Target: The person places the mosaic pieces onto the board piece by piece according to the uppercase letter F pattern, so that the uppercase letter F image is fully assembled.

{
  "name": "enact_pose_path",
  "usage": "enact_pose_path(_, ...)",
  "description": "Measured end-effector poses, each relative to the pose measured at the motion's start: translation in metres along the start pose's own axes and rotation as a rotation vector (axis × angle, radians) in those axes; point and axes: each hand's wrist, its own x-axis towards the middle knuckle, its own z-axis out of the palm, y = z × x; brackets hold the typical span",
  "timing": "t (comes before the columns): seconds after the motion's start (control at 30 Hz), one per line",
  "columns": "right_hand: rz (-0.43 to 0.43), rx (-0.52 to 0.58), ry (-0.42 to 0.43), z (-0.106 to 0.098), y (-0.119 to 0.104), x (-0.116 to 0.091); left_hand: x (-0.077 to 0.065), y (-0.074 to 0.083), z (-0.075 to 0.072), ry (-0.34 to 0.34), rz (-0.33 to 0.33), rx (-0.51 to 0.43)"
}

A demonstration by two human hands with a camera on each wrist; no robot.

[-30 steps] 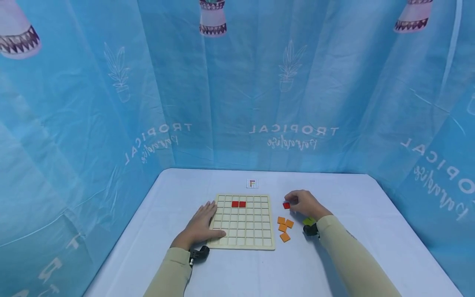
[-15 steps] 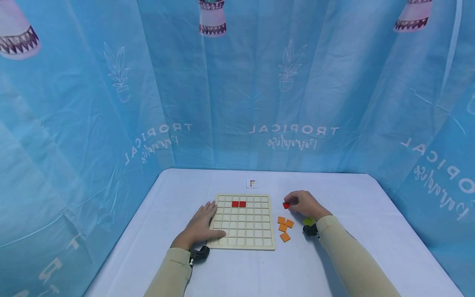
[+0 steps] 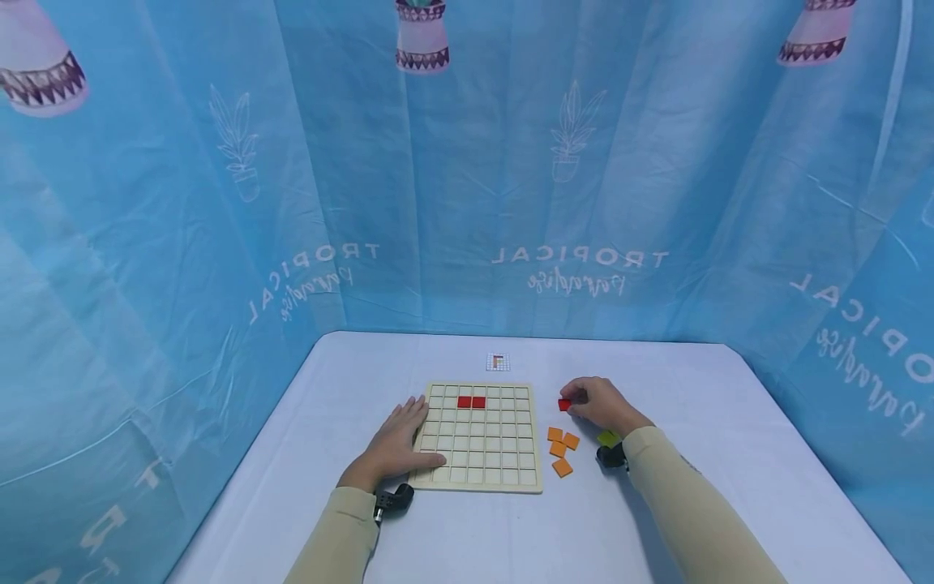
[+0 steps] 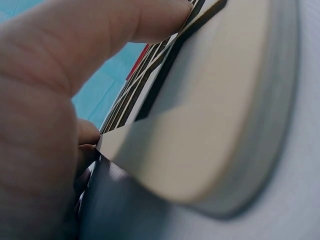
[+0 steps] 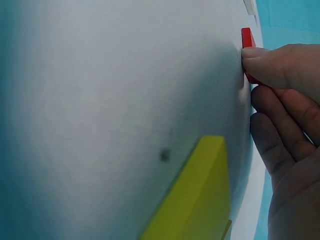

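A pale wooden grid board (image 3: 490, 478) lies on the white table, with two red square tiles (image 3: 471, 402) side by side in its upper part. My left hand (image 3: 396, 442) rests at the board's left side, fingers extended along the edge and thumb lying over the lower left squares. In the left wrist view that thumb reaches across the board's corner (image 4: 200, 155). To the right of the board, my right hand (image 3: 601, 403) pinches another red tile (image 5: 246, 38) between thumb and fingers, close over the tablecloth. Its fingertips are partly hidden behind the thumb in the right wrist view.
Several orange tiles (image 3: 558, 449) lie between the board and my right forearm. Yellow-green tiles (image 3: 608, 438) sit under the right wrist, partly hidden by it. A small printed grid card (image 3: 499, 362) lies beyond the board. A blue curtain (image 3: 467, 178) surrounds the table.
The held red tile tilts slightly in my right fingers, staying in the same spot. The whole view shifts very slightly. My left hand stays on the board.
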Motion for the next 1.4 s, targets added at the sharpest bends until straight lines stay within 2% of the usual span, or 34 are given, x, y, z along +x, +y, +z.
enact_pose_path(0.3, 0.015, -0.003, -0.006, -0.002, -0.003, 0.0, 0.0, -0.001, 0.001, 0.001, -0.006, 0.011)
enact_pose_path(0.57, -0.013, -0.028, -0.03, -0.005, -0.008, 0.003, -0.001, 0.0, 0.001, -0.005, -0.006, 0.0)
enact_pose_path(0.73, -0.059, -0.05, -0.035, -0.006, -0.01, 0.007, 0.0, -0.001, 0.002, 0.0, -0.004, 0.004)
enact_pose_path(0.9, -0.091, -0.059, -0.015, -0.01, -0.018, 0.013, 0.0, -0.002, 0.002, 0.007, -0.005, 0.008)
enact_pose_path(1.27, -0.069, -0.077, -0.04, -0.014, -0.038, 0.018, -0.002, -0.001, 0.0, 0.007, 0.008, -0.004)
enact_pose_path(1.4, -0.109, -0.077, -0.031, -0.015, -0.044, 0.02, -0.003, 0.001, -0.001, 0.001, 0.004, -0.009)
